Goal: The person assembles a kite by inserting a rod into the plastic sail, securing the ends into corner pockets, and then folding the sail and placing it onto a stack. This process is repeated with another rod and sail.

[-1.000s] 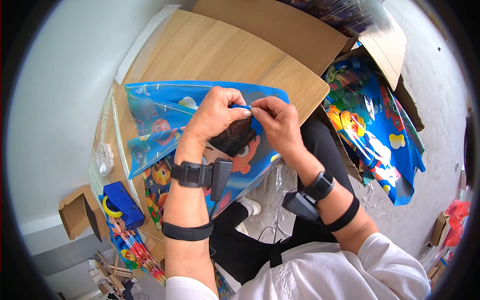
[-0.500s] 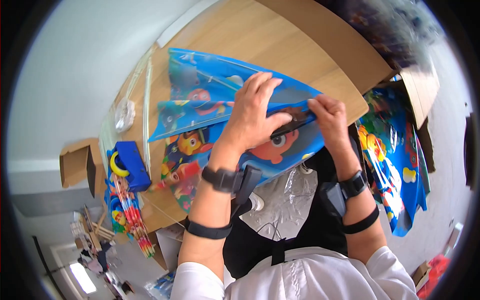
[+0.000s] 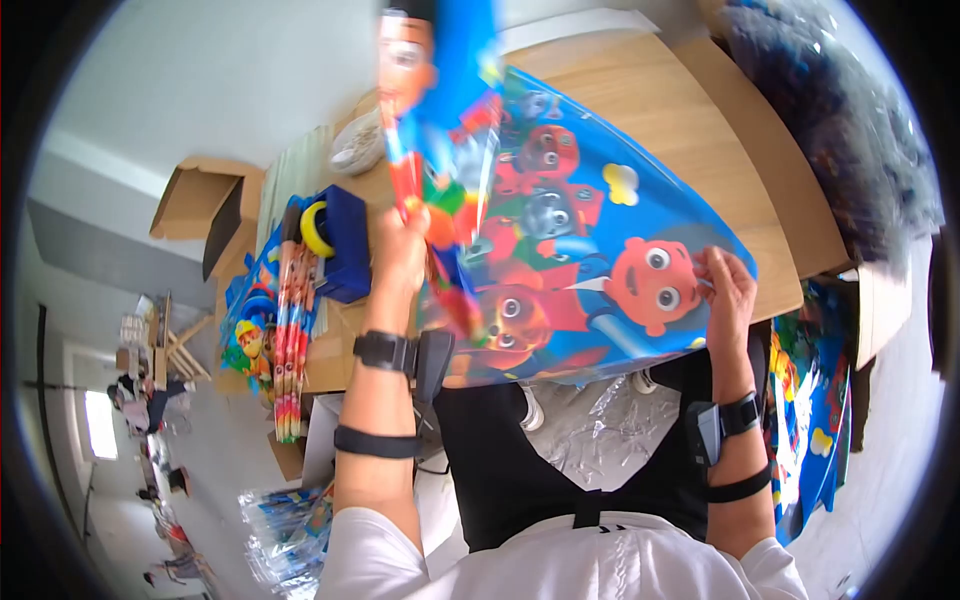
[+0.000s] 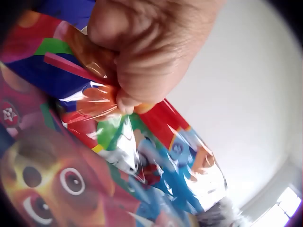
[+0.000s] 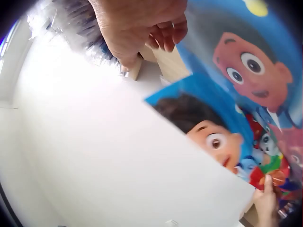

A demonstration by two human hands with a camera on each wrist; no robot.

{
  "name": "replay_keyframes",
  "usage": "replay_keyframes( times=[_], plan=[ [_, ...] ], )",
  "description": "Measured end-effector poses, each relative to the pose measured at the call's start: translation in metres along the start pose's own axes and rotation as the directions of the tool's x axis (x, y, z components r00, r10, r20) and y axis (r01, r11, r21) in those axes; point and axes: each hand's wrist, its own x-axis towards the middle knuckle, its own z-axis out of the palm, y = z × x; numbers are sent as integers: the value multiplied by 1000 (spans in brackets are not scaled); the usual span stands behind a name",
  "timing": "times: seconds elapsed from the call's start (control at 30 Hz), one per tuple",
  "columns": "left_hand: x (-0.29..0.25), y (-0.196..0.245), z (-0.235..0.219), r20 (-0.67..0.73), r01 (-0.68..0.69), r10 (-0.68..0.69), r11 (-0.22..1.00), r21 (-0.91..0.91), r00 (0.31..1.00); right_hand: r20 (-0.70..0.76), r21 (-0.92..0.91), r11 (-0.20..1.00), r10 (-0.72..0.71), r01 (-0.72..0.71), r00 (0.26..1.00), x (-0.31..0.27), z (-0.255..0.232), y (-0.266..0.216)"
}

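My left hand grips a glossy plastic sheet with cartoon figures, raised above the table's left part and blurred in the head view. Up close in the left wrist view, the thumb pinches the gathered film. A second blue printed plastic sheet lies spread over the table, a large cartoon face near its right end. Over that end is my right hand, fingers loosely bent. The right wrist view shows nothing held in those bent fingers, and the raised sheet appears below them.
A blue tape dispenser with a yellow roll stands at the table's left, beside several long printed rolls. Behind it sits a whitish coil. A small open carton is farther left. Printed sheets hang at the right.
Both hands were together at the blue sheet's edge, then parted. The left hand has swung left and now lifts a printed sheet; the right has moved right. The head view has turned left.
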Motion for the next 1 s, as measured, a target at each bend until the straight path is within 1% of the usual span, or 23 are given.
replay_keyframes(
  times=[0.03,0.1,0.13,0.17,0.2,0.23,0.27,0.3,0.33,0.37,0.43,0.47,0.53,0.6,0.63,0.67,0.7,0.77,0.83,0.87,0.93,0.97,1.0],
  plan=[
    [7,21,-1,-84,-78,70,992,-96,994,114,-112,992,-38,51,993,-4,4,7],
    [42,41,-39,-274,-241,178,946,-215,945,155,-130,987,-70,90,985,-9,13,22],
    [54,56,-61,-327,-383,297,893,-238,897,163,-257,955,-110,150,980,-13,16,27],
    [57,75,-80,-457,-458,344,873,-166,820,172,-378,902,-150,206,974,-16,19,30],
    [69,84,-112,-619,-507,409,862,21,671,191,-466,841,-206,273,960,-19,20,32],
    [68,96,-139,-646,-558,493,821,122,583,199,-462,842,-207,278,958,-21,20,35],
    [78,97,-186,-702,-467,551,816,341,451,223,-472,814,-260,338,939,-22,19,37],
    [56,117,-191,-701,-305,536,844,441,471,247,-480,782,-313,397,917,-23,18,39],
    [52,115,-222,-436,-403,826,557,726,356,277,-459,784,-321,418,906,-25,19,36],
    [47,113,-255,-189,-286,927,286,914,323,285,-456,783,-321,422,903,-26,18,35],
    [34,98,-292,-32,-39,902,54,998,431,317,-497,751,-309,435,897,-27,17,34],
    [28,88,-306,-38,-31,902,57,998,430,324,-507,745,-301,433,897,-28,18,32],
    [16,63,-329,5,-14,752,5,1000,659,339,-502,740,-307,447,889,-28,20,32],
    [1,32,-342,-174,142,536,100,985,826,345,-488,738,-326,465,880,-28,21,35],
    [-6,22,-342,-231,211,429,96,973,873,346,-494,734,-327,467,879,-27,21,36],
    [-12,11,-341,-286,274,314,83,958,905,344,-495,737,-321,461,882,-26,21,37],
    [-7,-17,-364,-298,303,223,12,953,928,340,-498,739,-315,454,886,-27,20,38],
    [-1,-69,-406,-301,302,-31,50,952,953,343,-516,723,-316,459,884,-27,19,38],
    [-21,-33,-350,-355,398,-280,114,910,892,350,-527,711,-317,465,881,-27,20,38],
    [-23,-32,-351,-353,397,-282,117,910,892,343,-528,715,-314,458,886,-27,21,39],
    [-27,-28,-350,-325,490,-388,478,729,863,334,-531,718,-309,449,890,-28,23,38],
    [-27,-27,-347,-325,490,-389,479,728,862,325,-542,713,-310,445,893,-29,24,38],
    [-28,-20,-334,-302,297,-80,532,793,950,316,-553,708,-310,440,897,-29,25,38]
  ],
)
